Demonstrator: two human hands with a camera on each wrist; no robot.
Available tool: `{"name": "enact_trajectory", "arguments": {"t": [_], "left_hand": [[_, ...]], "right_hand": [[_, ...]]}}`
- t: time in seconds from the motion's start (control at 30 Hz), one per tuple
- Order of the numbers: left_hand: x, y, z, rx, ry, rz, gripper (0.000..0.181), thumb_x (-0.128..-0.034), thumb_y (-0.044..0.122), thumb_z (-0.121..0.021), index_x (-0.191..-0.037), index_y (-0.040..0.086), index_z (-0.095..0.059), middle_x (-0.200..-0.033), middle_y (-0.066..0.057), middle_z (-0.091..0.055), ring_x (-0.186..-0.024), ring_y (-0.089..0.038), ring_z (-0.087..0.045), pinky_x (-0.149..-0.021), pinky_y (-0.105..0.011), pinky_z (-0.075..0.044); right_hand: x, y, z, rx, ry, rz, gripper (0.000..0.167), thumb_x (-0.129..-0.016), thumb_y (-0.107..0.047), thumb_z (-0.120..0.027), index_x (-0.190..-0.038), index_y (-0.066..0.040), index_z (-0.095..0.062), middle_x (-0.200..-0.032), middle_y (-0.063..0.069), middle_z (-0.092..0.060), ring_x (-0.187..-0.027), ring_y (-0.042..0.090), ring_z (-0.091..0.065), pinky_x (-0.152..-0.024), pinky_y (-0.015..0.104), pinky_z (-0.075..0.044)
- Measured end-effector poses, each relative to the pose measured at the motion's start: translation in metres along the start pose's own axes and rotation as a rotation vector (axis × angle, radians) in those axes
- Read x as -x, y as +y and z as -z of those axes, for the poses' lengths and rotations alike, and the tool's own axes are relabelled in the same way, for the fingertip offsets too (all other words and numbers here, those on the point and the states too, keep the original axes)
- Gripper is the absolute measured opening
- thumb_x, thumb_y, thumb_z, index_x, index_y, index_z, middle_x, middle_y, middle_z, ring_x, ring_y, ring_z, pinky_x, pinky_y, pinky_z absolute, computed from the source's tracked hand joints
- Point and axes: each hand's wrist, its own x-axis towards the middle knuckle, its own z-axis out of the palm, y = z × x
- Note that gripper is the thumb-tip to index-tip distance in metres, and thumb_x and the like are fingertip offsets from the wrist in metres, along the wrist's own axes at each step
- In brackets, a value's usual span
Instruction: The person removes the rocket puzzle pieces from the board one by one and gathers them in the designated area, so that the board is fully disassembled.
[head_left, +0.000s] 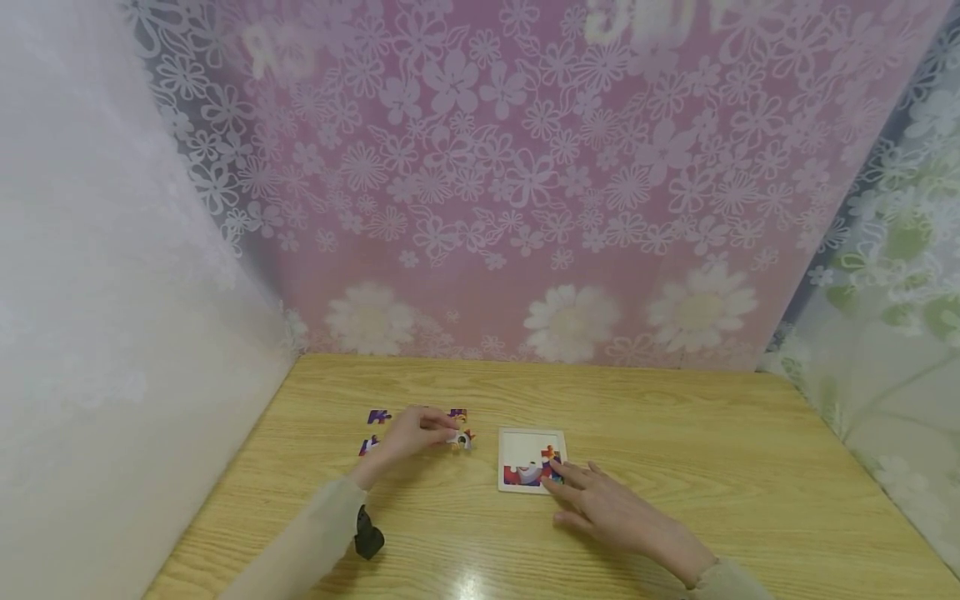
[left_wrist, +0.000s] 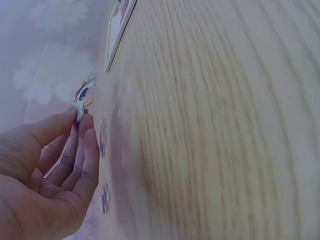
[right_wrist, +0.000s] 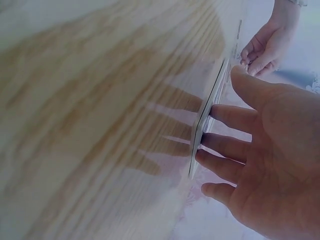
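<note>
Between thumb and fingertips, my left hand [head_left: 411, 435] pinches a jigsaw piece [head_left: 462, 439] with white, orange and dark markings. The left wrist view shows that jigsaw piece [left_wrist: 85, 94] held up off the table. To its right lies a square puzzle tray [head_left: 502, 460] with a pale rim. Several colourful pieces [head_left: 527, 475] are fitted along the tray's bottom and lower right; its upper left shows bare board. My right hand [head_left: 611, 504] has its fingers spread and nearly straight, with fingertips resting on the tray's right edge and the pieces there.
Loose jigsaw pieces lie around my left hand, including a purple one [head_left: 378, 417], one at the far right of the group [head_left: 458, 412] and one partly hidden by the hand [head_left: 368, 446]. A wooden table [head_left: 675, 433] meets a flowered curtain [head_left: 480, 317] behind.
</note>
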Motion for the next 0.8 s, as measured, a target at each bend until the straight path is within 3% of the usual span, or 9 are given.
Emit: {"name": "enact_trajectory", "arguments": {"t": [0.23,0.47,0.8], "left_hand": [[0.007,-0.009,0.018,0.011,0.04,0.053,0.015,-0.0975,0.014,-0.069,-0.109,0.008,-0.077,-0.114,-0.009,-0.072,-0.096,-0.022,-0.071,-0.081,-0.033,-0.06],[0.016,-0.014,0.032,0.016,0.061,0.068,0.018,-0.0977,0.012,-0.069,-0.111,0.002,-0.075,-0.107,-0.012,-0.074,-0.093,-0.023,-0.071,-0.08,-0.033,-0.06],[0.025,-0.019,0.043,-0.139,0.072,0.064,0.016,-0.0969,0.011,-0.069,-0.109,0.002,-0.076,-0.099,-0.008,-0.075,-0.081,-0.019,-0.072,-0.07,-0.032,-0.06]], "right_hand": [[-0.001,0.001,-0.001,-0.029,0.002,-0.021,0.057,-0.106,-0.043,-0.05,-0.149,-0.005,-0.051,-0.157,0.023,-0.039,-0.143,0.039,-0.04,-0.115,0.064,-0.025],[-0.001,0.001,0.0,-0.026,0.008,-0.019,0.056,-0.106,-0.042,-0.051,-0.148,-0.005,-0.052,-0.157,0.021,-0.04,-0.142,0.039,-0.041,-0.115,0.064,-0.026],[0.0,0.002,-0.001,-0.021,0.022,-0.001,0.055,-0.106,-0.039,-0.052,-0.147,-0.003,-0.052,-0.154,0.026,-0.042,-0.14,0.043,-0.043,-0.113,0.066,-0.028]]}}
